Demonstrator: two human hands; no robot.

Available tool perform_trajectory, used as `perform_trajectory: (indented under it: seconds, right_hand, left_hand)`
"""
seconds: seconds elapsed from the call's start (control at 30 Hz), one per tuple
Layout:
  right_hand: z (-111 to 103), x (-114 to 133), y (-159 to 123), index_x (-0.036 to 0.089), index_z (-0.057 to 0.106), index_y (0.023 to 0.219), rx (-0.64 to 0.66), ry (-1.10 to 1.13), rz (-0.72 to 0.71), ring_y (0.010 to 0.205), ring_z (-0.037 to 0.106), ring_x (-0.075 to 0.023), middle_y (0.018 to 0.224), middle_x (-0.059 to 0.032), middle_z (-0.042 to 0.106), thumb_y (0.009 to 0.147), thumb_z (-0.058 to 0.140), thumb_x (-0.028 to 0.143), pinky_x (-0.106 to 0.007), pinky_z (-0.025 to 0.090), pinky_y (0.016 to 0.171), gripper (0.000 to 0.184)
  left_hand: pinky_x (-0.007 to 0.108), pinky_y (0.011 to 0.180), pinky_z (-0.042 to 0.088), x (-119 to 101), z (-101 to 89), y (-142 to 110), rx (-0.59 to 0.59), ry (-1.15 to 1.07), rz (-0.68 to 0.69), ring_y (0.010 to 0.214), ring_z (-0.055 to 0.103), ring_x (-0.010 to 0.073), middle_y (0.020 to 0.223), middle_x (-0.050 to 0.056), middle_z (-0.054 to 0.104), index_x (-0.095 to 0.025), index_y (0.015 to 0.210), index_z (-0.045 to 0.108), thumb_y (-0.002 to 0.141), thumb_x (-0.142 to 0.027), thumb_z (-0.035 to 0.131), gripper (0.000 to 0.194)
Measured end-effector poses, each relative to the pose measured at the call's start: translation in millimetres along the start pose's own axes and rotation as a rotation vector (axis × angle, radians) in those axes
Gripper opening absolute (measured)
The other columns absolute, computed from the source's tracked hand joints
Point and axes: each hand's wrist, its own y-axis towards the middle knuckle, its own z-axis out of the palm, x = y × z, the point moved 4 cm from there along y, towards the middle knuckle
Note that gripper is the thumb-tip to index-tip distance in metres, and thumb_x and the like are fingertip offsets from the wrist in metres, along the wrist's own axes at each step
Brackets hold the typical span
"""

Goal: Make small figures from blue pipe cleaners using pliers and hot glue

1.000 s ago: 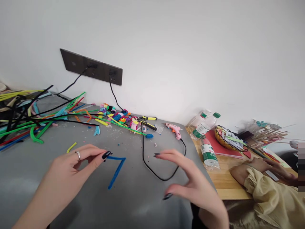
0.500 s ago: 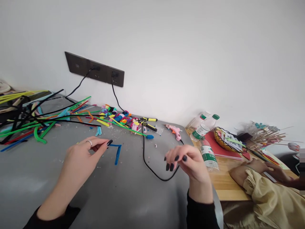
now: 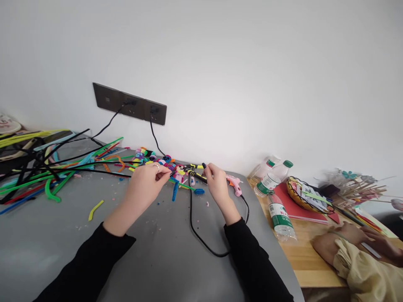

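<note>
My left hand (image 3: 143, 191), with a ring on one finger, pinches a bent blue pipe cleaner (image 3: 175, 189) that hangs from its fingertips over the grey table. My right hand (image 3: 218, 184) has its fingers curled at the handle ends of the yellow-and-black pliers (image 3: 196, 166), which lie on the table; the fingers partly cover the handles. Small pipe-cleaner figures (image 3: 138, 156) and a pink doll-like figure (image 3: 179, 171) lie just behind my left hand. Beside my right hand lies a pink glue gun (image 3: 235, 184), its nozzle hidden by that hand.
Many loose pipe cleaners (image 3: 63, 163) spread over the left of the grey table (image 3: 170, 260). A black cable (image 3: 201, 239) loops across it. Plastic bottles (image 3: 280, 216) and a basket (image 3: 302, 197) stand on the wooden table at right, where another person's hands (image 3: 352, 235) rest.
My right hand has moved forward and left to the pliers. My left hand has moved forward and right with the blue pipe cleaner, uncovering a yellow piece. The view has tilted up slightly.
</note>
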Motion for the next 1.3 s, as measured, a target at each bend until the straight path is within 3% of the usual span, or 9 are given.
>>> perform_trajectory:
  seconds: [0.17,0.33,0.43,0.6,0.73,0.97,1.13,1.3]
  right_hand:
    - [17,-32,-2,0.020,0.064,0.085,-0.044,0.057,0.002,0.082,0.068,-0.0219,0.092,-0.0102,0.076,0.090,0.045,0.031,-0.034,0.051,0.080,0.023]
    - [17,-49,-6,0.020,0.062,0.087,-0.084,0.052,0.034,0.075,0.065,-0.0211,0.081,-0.0062,0.072,0.093,0.046,0.034,-0.034,0.050,0.075,0.022]
    - [14,-50,-5,0.023,0.052,0.078,-0.106,0.022,0.043,0.067,0.057,-0.0182,0.072,-0.0018,0.064,0.093,0.047,0.039,-0.030,0.044,0.068,0.023]
    - [11,-43,-4,0.025,0.032,0.064,-0.085,-0.023,0.037,0.054,0.039,-0.0133,0.055,0.0044,0.044,0.099,0.041,0.045,-0.027,0.031,0.057,0.041]
    - [14,-38,-6,0.024,0.039,0.066,-0.027,-0.038,-0.003,0.057,0.047,-0.0143,0.060,0.0010,0.053,0.103,0.035,0.042,-0.028,0.034,0.059,0.041]
    - [20,-33,-11,0.023,0.053,0.077,-0.007,0.008,-0.102,0.069,0.062,-0.0166,0.074,-0.0033,0.068,0.106,0.035,0.033,-0.027,0.045,0.067,0.036]
    - [21,-38,-13,0.021,0.065,0.098,-0.045,0.027,-0.142,0.085,0.070,-0.0191,0.091,-0.0062,0.074,0.103,0.040,0.025,-0.029,0.053,0.077,0.025]
    - [19,-44,-14,0.021,0.065,0.099,-0.095,-0.004,-0.135,0.088,0.070,-0.0205,0.094,-0.0065,0.074,0.097,0.048,0.020,-0.032,0.055,0.079,0.017]
  left_hand:
    - [0.031,0.065,0.052,16,14.6,21,0.065,-0.109,0.025,0.071,0.069,0.0223,0.079,0.004,0.079,-0.024,0.072,0.076,0.079,-0.043,0.055,0.029]
    - [0.031,0.067,0.053,35,34.3,35,0.067,-0.203,-0.005,0.078,0.070,0.0235,0.085,0.007,0.080,-0.022,0.078,0.077,0.079,-0.047,0.059,0.032]
    - [0.031,0.067,0.054,46,45.0,34,0.019,-0.246,-0.012,0.082,0.071,0.0245,0.087,0.009,0.080,-0.022,0.077,0.076,0.081,-0.051,0.061,0.033]
    - [0.033,0.074,0.059,72,53.6,27,-0.091,-0.380,-0.150,0.090,0.073,0.0267,0.093,0.012,0.080,-0.020,0.078,0.076,0.075,-0.062,0.070,0.042]
    - [0.034,0.079,0.060,85,58.1,27,-0.098,-0.423,-0.194,0.089,0.074,0.0268,0.091,0.012,0.081,-0.019,0.077,0.076,0.074,-0.062,0.075,0.043]
    - [0.033,0.067,0.060,87,64.2,27,-0.056,-0.416,-0.167,0.077,0.073,0.0260,0.083,0.010,0.079,-0.019,0.079,0.078,0.076,-0.071,0.071,0.053]
    - [0.031,0.064,0.057,78,58.7,27,-0.022,-0.323,-0.014,0.079,0.073,0.0254,0.085,0.009,0.079,-0.021,0.080,0.078,0.088,-0.060,0.064,0.043]
    - [0.025,0.063,0.055,61,58.5,22,0.160,-0.289,0.265,0.075,0.071,0.0188,0.085,0.005,0.076,-0.022,0.083,0.077,0.099,-0.037,0.058,0.030]
